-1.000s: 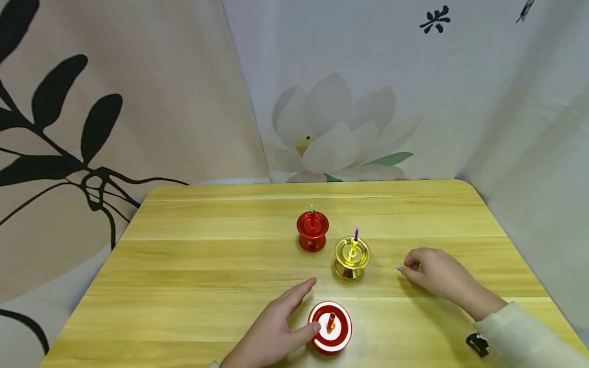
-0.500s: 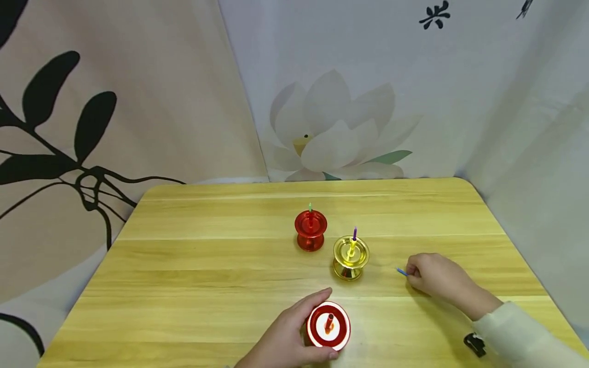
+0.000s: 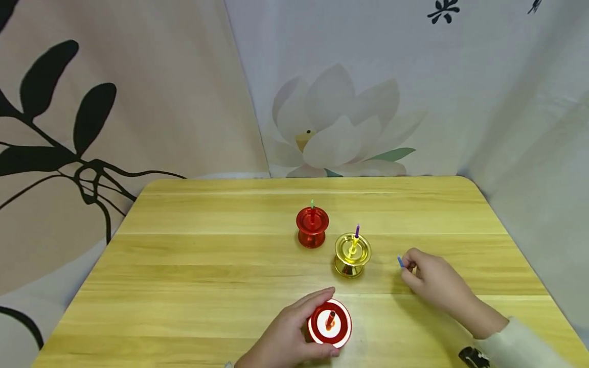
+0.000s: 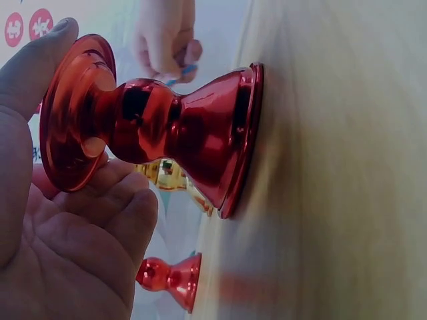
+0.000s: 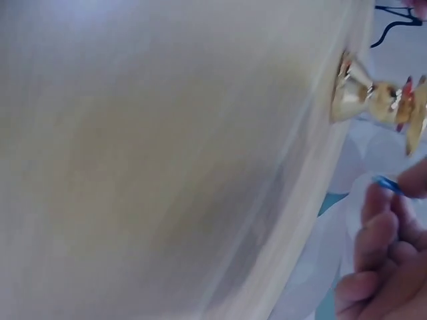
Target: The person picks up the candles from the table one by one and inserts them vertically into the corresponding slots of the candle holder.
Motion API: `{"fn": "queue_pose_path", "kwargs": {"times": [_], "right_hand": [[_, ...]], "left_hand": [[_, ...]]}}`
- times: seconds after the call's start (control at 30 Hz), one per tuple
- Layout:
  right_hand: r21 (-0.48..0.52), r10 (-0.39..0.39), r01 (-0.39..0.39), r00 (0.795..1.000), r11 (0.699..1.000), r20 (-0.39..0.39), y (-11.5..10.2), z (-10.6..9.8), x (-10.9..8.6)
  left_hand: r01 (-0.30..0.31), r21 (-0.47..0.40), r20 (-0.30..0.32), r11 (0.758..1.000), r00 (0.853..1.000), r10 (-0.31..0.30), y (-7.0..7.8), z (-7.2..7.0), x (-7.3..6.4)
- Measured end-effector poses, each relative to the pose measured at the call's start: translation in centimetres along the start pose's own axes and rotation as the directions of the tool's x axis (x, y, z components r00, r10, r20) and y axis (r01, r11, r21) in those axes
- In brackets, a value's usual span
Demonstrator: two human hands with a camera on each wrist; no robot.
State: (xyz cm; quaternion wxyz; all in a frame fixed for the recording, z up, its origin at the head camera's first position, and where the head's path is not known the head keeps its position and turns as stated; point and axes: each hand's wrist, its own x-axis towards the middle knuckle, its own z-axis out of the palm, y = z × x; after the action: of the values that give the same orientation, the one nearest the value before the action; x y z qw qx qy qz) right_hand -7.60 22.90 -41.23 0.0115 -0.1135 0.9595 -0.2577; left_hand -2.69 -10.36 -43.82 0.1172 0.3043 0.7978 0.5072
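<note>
A shiny red candle holder [image 3: 339, 333] with a white-ringed top stands near the front of the table. Around its dish my left hand [image 3: 286, 335] curls, fingers on the far side and thumb on the near side; the left wrist view shows the waisted red stem [image 4: 143, 123] and flared foot. Farther right, my right hand [image 3: 436, 281] pinches a thin blue candle [image 3: 400, 261] between thumb and fingertip, its tip pointing up. Left of that hand is a gold candle holder [image 3: 350, 269] with a purple candle [image 3: 357, 231] in it.
Behind the gold one stands another red candle holder [image 3: 312, 238], bearing a green candle [image 3: 312, 204]. The wooden table [image 3: 193, 286] ends at a printed curtain [image 3: 184, 92] along the back. A black-and-white tag [image 3: 474, 357] shows by the right sleeve.
My left hand has closed around the front red holder's dish, its thumb coming down to the near side. The blue candle in my right hand has tipped more upright and shows more of its length.
</note>
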Motion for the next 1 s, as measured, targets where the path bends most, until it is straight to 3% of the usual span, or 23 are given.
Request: {"fn": "queue_pose_path", "kwargs": {"times": [0.27, 0.53, 0.73, 0.9, 1.0], "right_hand": [[0.144, -0.074, 0.100, 0.982, 0.984, -0.176, -2.2, 0.9, -1.2], [0.246, -0.144, 0.209, 0.956, 0.946, -0.257, -4.1, 2.0, -2.1], [0.306, -0.229, 0.332, 0.917, 0.892, -0.325, -6.1, 2.8, -2.3], [0.375, -0.307, 0.415, 0.898, 0.829, -0.314, -7.6, 3.1, -2.4], [0.391, -0.344, 0.443, 0.890, 0.807, -0.299, -8.5, 3.0, -2.3]], "left_hand": [[-0.015, -0.001, -0.007, 1.000, 1.000, 0.015, 0.1, -0.1, 0.0], [-0.002, -0.041, -0.003, 0.999, 1.000, 0.002, 0.3, -0.1, -0.1], [-0.035, -0.013, -0.014, 0.999, 0.999, 0.035, 0.2, -0.1, 0.0], [-0.066, -0.003, -0.021, 0.998, 0.998, 0.066, 0.1, -0.1, 0.0], [-0.070, -0.006, -0.019, 0.997, 0.997, 0.070, 0.1, -0.1, 0.0]]}}
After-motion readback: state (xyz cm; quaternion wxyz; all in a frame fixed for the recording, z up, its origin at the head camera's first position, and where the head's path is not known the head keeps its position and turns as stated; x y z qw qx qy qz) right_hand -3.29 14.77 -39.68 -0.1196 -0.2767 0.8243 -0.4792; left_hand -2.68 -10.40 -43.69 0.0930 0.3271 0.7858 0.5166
